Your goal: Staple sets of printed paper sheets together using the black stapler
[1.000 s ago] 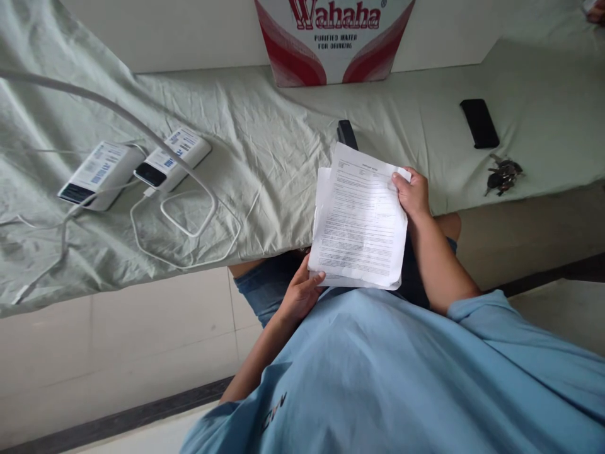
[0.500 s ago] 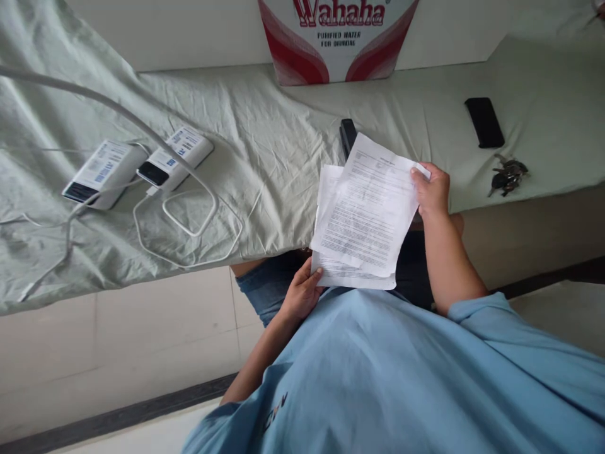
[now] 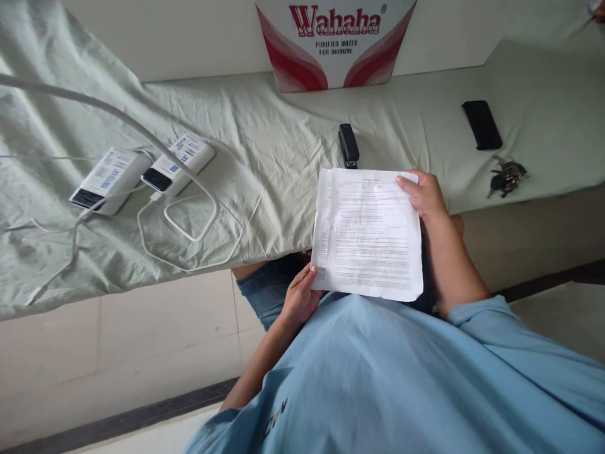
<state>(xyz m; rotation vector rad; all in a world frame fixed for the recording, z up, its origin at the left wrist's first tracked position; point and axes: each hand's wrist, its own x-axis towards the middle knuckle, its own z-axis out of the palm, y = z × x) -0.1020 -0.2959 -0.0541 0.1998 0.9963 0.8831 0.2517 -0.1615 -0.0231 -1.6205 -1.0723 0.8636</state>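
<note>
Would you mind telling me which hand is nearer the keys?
Right. The right hand grips the papers' top corner, just left of the keys; the left hand holds the bottom-left corner.

- A lived-in room, likely a home or dormitory.
- A bed [image 3: 265,145] under a creased pale green sheet fills the view from 9 to 3 o'clock.
- At 12 o'clock a Wahaha water carton [image 3: 335,38] stands against the wall.
- Power banks [image 3: 142,173], a phone [image 3: 482,125] and keys [image 3: 505,176] lie on the sheet.
- Pale tiled floor [image 3: 118,340] at 7 o'clock.

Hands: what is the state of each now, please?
Left hand: closed on the printed sheets, lower corner.
Right hand: closed on their upper corner.
</note>
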